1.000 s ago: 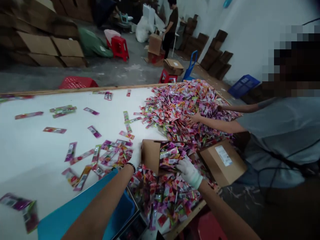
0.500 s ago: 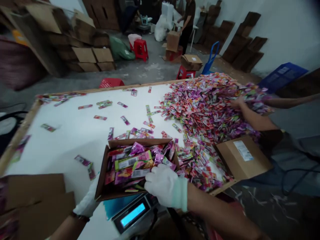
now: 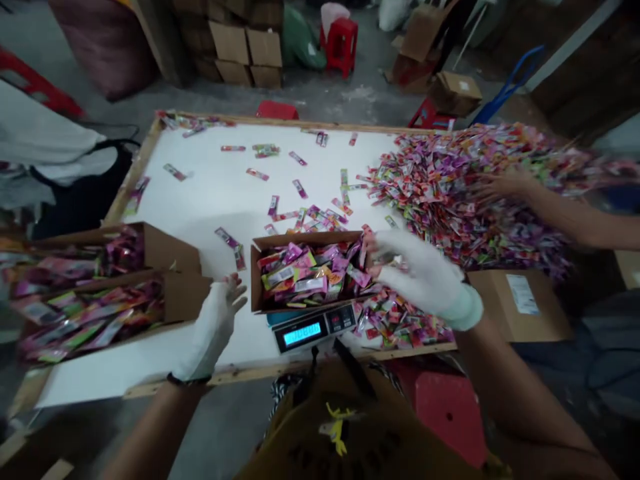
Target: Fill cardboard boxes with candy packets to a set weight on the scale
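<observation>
A brown cardboard box (image 3: 300,239) full of bright pink, green and orange snack packets (image 3: 305,275) sits on a digital scale (image 3: 315,328) at the table's front edge. My right hand (image 3: 420,280), in a white glove, is blurred, with spread fingers at the box's right corner and nothing visibly held. My left hand (image 3: 215,327), also gloved, stands open on the white table to the left of the box. A large heap of packets (image 3: 465,207) covers the table's right side. A co-worker's hand (image 3: 510,183) reaches into it.
Two more filled cardboard boxes (image 3: 185,293) stand at the table's left end. Loose packets (image 3: 300,213) lie scattered on the white table (image 3: 200,193), which has a wooden frame. A sealed carton (image 3: 520,307) sits at the right, and a red stool (image 3: 445,407) stands below the front edge.
The view has swung left and down, bringing two filled boxes into sight. The box now sits on the scale. My hands have moved apart from it, and my right hand has left its front rim.
</observation>
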The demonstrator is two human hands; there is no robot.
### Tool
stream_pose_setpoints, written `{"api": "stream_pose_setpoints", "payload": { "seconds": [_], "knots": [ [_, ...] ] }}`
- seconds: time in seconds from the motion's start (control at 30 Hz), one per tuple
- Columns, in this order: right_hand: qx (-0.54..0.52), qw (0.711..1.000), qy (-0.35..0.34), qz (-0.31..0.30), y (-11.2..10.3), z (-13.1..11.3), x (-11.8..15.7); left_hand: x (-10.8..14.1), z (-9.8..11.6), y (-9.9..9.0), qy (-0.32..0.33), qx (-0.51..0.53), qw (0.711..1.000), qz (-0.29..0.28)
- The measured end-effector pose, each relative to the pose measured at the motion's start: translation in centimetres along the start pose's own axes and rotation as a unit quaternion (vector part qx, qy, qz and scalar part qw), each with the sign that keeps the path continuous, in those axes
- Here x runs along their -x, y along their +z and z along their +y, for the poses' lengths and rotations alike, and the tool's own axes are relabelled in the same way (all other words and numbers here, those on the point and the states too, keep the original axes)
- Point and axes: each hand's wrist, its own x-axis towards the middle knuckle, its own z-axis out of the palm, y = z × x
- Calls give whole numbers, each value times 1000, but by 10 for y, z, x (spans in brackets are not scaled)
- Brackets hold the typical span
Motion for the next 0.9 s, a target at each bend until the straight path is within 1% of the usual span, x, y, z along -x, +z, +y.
{"api": "stream_pose_setpoints", "payload": {
  "seconds": [0.03,0.07,0.13,0.2,0.27,0.33,0.4,0.47,0.53,0.63,0.7,0.73,0.77,0.8,0.83,0.9],
  "knots": [
    [-5,1000,20,19,-4,5,2,3,1,-8,-9,24,1000,15],
    [-7,999,36,24,-5,9,3,5,4,-13,-13,45,999,27],
    [-4,999,54,8,2,17,4,8,11,-18,-10,73,997,39],
    [8,999,46,-14,12,19,3,11,18,-19,-8,93,995,41],
    [25,999,23,-24,21,18,0,15,20,-20,6,102,994,32],
    [44,999,3,-24,25,15,-7,17,19,-23,22,104,994,25],
    [66,997,1,-35,28,12,-15,19,15,-26,21,104,994,27],
    [89,993,20,-78,36,10,-25,19,11,-30,6,98,994,38],
    [107,982,51,-149,52,8,-35,19,7,-33,1,95,995,37],
    [141,952,93,-255,82,7,-50,20,2,-34,1,101,994,33],
    [170,936,102,-290,96,7,-56,23,-1,-34,1,98,995,32],
    [175,935,101,-293,98,8,-58,24,-2,-35,2,93,995,31],
    [168,939,94,-284,96,9,-58,26,-4,-36,3,87,996,27],
    [151,950,82,-261,90,12,-56,26,-6,-38,5,82,996,25],
    [127,964,67,-222,81,16,-52,27,-10,-42,8,79,997,22],
    [75,989,52,-113,58,32,-38,26,-21,-52,4,80,997,24]
  ]
}}
